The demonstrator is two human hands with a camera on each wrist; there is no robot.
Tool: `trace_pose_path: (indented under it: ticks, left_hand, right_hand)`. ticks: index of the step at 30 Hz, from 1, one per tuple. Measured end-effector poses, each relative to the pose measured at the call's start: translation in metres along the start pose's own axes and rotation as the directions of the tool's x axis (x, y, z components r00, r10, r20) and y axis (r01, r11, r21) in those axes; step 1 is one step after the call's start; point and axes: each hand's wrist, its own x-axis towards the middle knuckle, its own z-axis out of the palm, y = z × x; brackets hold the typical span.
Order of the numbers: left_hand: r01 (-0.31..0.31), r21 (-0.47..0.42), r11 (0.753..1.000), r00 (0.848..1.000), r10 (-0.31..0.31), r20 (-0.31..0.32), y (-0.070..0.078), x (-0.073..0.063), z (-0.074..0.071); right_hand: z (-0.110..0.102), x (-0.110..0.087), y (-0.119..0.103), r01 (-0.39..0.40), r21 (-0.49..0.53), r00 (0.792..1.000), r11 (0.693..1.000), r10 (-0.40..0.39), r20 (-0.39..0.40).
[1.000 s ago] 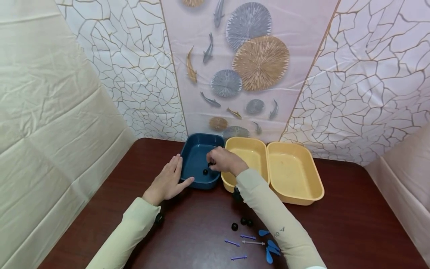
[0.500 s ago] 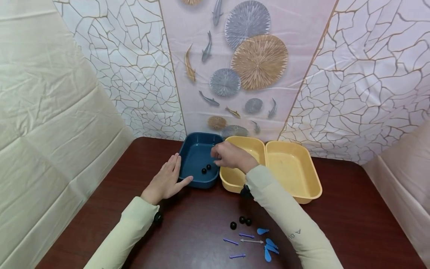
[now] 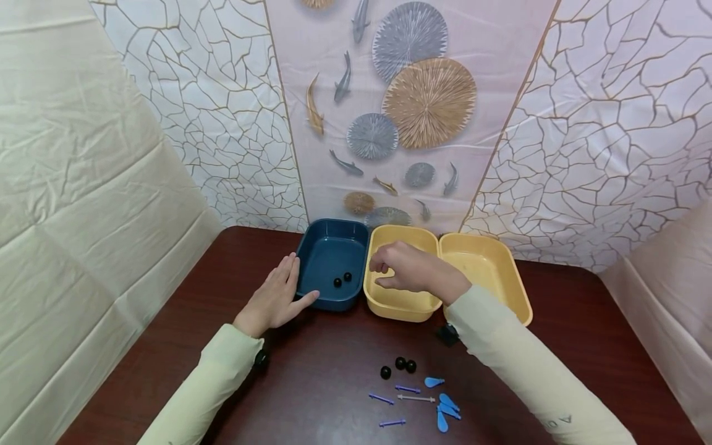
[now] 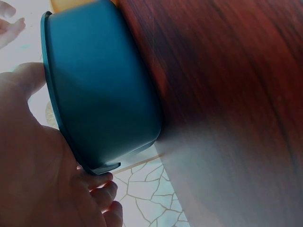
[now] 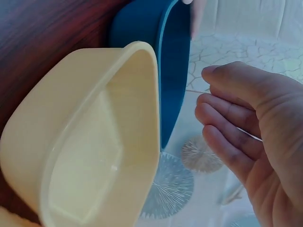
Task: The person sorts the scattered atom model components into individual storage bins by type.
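Observation:
My left hand [image 3: 272, 298] rests with straight fingers along the left rim of the blue bin [image 3: 328, 259]; the left wrist view has its thumb [image 4: 31, 75] touching that rim. Two black balls [image 3: 342, 279] lie on the bin's floor near its front right. Over the middle yellow bin [image 3: 408, 307] hovers my right hand [image 3: 408, 267], fingers loosely bent. Nothing shows between its thumb and fingers in the right wrist view, where the hand [image 5: 255, 123] is apart from the pale yellow bin [image 5: 90, 142].
A second yellow bin [image 3: 484, 269] adjoins on the right. Nearer on the brown table [image 3: 311, 383] are three black balls [image 3: 400, 363], several purple and grey sticks with knobbed ends [image 3: 416, 398], and several blue paddle-shaped pieces [image 3: 447, 405]. A patterned cloth hangs behind.
A black ball left my right hand and lies beside the other in the blue bin. My right hand then moved right, over the middle yellow bin. The left hand stayed put.

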Motion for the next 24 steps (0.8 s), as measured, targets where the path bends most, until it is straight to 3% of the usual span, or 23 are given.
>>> trace_pose_path:
  ticks: [14, 24]
  left_hand:
    - [-0.012, -0.015, 1.0, 1.0, 0.012, -0.009, 0.001, 0.0, -0.001]
    - [-0.004, -0.004, 1.0, 1.0, 0.004, -0.003, 0.001, -0.001, -0.001]
  right_hand:
    - [-0.01, -0.056, -0.019, 0.0, -0.041, 0.999, 0.999, 0.002, 0.041]
    - [0.004, -0.096, -0.02, 0.009, -0.004, 0.999, 1.0, -0.009, 0.031]
